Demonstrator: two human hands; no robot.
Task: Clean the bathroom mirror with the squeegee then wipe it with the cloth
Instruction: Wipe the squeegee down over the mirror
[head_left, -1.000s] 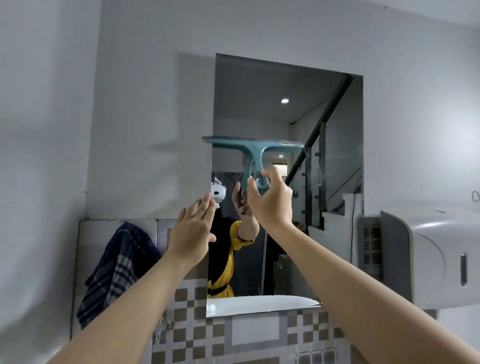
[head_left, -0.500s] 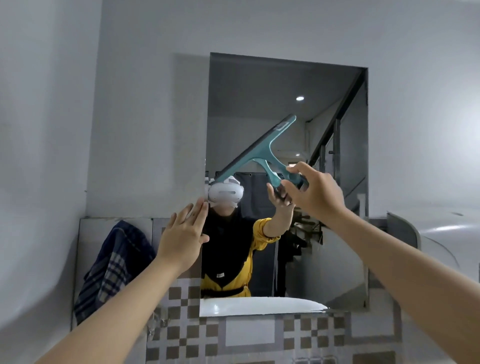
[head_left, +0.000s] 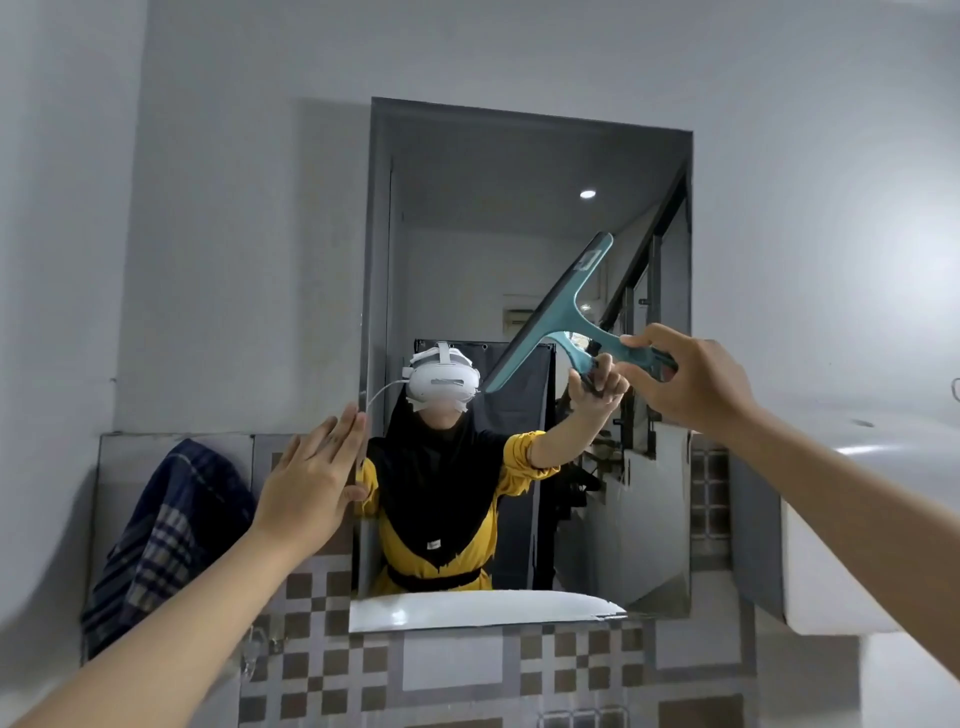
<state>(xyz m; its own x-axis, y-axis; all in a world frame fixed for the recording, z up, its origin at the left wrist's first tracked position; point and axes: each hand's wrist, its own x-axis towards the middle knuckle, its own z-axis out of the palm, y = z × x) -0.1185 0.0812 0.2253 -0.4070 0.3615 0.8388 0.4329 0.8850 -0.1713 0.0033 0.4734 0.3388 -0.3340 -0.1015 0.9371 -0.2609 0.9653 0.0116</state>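
The rectangular mirror (head_left: 519, 218) hangs on the grey wall ahead. My right hand (head_left: 696, 379) grips the handle of a teal squeegee (head_left: 556, 312). Its blade runs diagonally from lower left to upper right over the middle of the glass. My left hand (head_left: 311, 478) is flat with fingers apart, pressed against the mirror's left edge near its lower part. A dark blue checked cloth (head_left: 166, 525) hangs on the wall left of the mirror, below my left hand's level.
A white dispenser (head_left: 831, 545) juts out from the wall at the right of the mirror. Checked tiles (head_left: 467, 670) cover the wall below. The mirror reflects a person, a stair rail and a white basin rim.
The squeegee has gone from level near the mirror's top left to a steep diagonal further right. My right hand moved right. My left hand stayed at the mirror's left edge.
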